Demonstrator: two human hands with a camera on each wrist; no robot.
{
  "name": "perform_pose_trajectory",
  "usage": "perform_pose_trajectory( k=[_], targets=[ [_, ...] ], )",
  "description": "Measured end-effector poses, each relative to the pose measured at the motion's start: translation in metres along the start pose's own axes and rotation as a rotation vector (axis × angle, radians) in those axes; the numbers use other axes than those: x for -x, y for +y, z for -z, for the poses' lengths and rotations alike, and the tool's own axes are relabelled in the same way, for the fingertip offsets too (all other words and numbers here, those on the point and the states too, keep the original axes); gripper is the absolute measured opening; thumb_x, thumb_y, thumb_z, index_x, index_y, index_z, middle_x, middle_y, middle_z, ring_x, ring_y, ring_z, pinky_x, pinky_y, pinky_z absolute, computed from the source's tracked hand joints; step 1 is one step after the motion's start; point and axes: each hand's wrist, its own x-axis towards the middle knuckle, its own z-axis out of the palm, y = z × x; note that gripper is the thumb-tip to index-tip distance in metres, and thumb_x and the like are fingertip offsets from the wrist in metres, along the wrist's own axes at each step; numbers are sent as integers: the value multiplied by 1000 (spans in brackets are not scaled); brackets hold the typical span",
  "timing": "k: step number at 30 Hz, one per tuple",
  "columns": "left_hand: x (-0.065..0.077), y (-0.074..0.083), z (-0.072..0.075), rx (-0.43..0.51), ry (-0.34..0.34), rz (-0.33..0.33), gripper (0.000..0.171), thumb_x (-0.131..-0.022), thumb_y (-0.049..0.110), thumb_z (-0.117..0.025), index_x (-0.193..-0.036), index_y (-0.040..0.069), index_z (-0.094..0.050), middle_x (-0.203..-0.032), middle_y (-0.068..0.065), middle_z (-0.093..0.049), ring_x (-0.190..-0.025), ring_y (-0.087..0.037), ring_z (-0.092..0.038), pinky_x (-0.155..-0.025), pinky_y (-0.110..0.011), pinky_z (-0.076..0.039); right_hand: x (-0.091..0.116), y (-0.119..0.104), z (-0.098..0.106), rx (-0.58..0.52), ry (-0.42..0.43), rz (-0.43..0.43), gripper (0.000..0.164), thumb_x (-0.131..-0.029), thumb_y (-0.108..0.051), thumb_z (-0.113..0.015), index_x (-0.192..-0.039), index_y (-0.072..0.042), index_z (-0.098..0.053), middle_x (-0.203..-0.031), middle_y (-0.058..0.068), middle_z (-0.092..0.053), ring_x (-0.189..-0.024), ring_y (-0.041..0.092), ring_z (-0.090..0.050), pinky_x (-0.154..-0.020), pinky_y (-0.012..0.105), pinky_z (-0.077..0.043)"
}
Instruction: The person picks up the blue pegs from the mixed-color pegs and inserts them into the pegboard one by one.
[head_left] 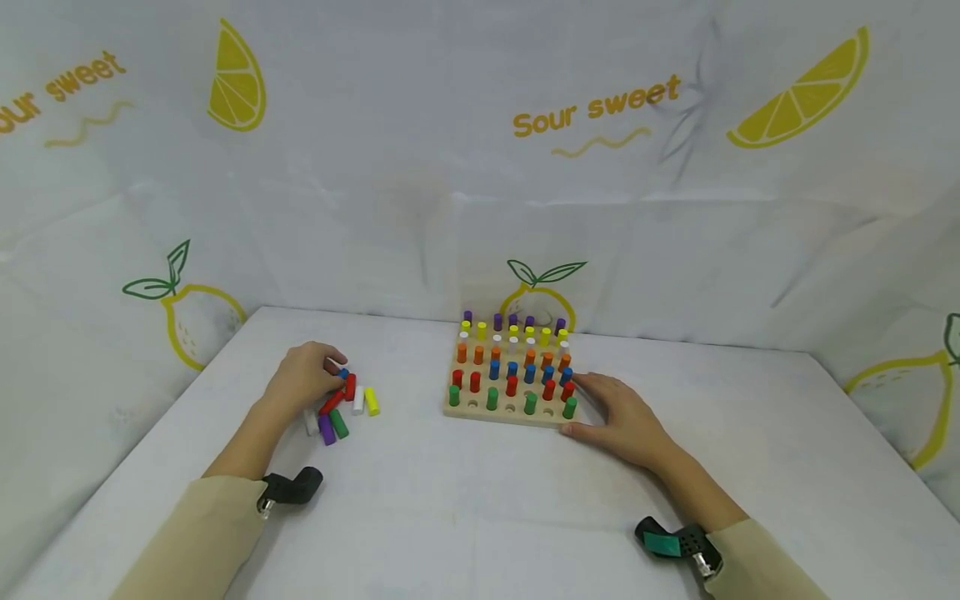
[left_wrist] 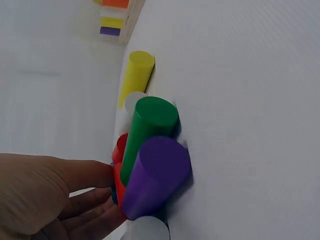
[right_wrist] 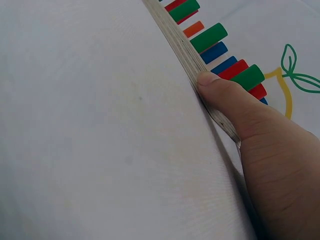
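Note:
A wooden pegboard [head_left: 480,412] carries rows of coloured pegs, with some bare holes in its front rows. My right hand [head_left: 626,421] holds the board's front right corner; its thumb [right_wrist: 220,90] lies against the front edge and the fingers reach along the right side. At the left, my left hand [head_left: 303,379] is over a small pile of loose pegs. Its thumb and fingertips pinch a blue peg [head_left: 343,374], mostly hidden. Close by lie red pegs [head_left: 350,387], a green peg [left_wrist: 150,120], a purple peg [left_wrist: 157,170], a yellow peg [head_left: 372,402] and white pegs [head_left: 358,401].
The table has a white cover [head_left: 465,517]. Behind it and at both sides hangs a white cloth [head_left: 375,167] with lemon prints and lettering. The loose pegs lie left of the board, a short gap away. Each wrist wears a black camera mount [head_left: 296,486].

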Motion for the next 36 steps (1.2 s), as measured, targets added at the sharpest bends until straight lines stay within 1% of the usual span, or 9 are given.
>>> perform_pose_trajectory(
  k=[4,7,12,15,21,28,31,36],
  targets=[
    [-3,10,-3,19,-5,-17,34,-92,7,-67,-125,-2,-66,-110,-22,-71,-96,-32,-69,-85,-45,-61,1,0,0,-7,5,2,89,-83,-62,-73,-151,-12,-47,-152,17,-51,-144,43,-42,-114,68,-34],
    [-1,19,-6,35,15,-40,36,-95,8,-66,-130,-1,-63,-115,-23,-71,-105,-35,-69,-89,-48,-60,0,0,0,-14,5,6,89,-83,-62,-73,-151,-12,-47,-153,17,-51,-144,43,-42,-115,68,-34],
    [3,37,-11,54,55,-110,41,-95,6,-66,-135,1,-60,-119,-23,-70,-109,-38,-68,-92,-49,-60,0,0,-1,-16,7,12,88,-82,-62,-73,-151,-13,-48,-152,16,-52,-144,42,-42,-114,68,-35],
    [2,49,-12,78,52,-145,41,-95,5,-65,-136,2,-60,-120,-22,-69,-109,-37,-68,-92,-48,-60,0,0,-1,-15,16,19,87,-82,-60,-74,-150,-12,-49,-151,16,-53,-143,42,-43,-114,67,-35],
    [-4,69,-19,130,46,-189,39,-95,7,-66,-134,5,-64,-119,-17,-69,-108,-32,-68,-92,-46,-60,1,1,0,-20,16,19,87,-83,-60,-73,-150,-12,-48,-151,17,-52,-144,42,-42,-115,66,-35],
    [-12,96,-30,202,29,-202,35,-97,9,-66,-132,8,-66,-123,-14,-67,-111,-30,-67,-90,-41,-61,2,0,0,-25,17,14,87,-83,-59,-74,-151,-12,-48,-152,17,-52,-144,42,-42,-115,67,-35],
    [-15,107,-35,229,36,-221,33,-97,10,-66,-130,9,-67,-123,-12,-68,-111,-28,-68,-89,-39,-61,2,1,-1,-27,16,12,87,-82,-59,-74,-150,-12,-48,-152,17,-52,-144,42,-42,-115,67,-35],
    [-19,125,-43,294,48,-272,31,-96,12,-67,-127,8,-69,-122,-11,-68,-109,-27,-68,-88,-37,-61,1,1,-2,-23,19,15,86,-82,-60,-74,-150,-12,-49,-151,15,-53,-144,41,-43,-115,66,-35]
  ],
)
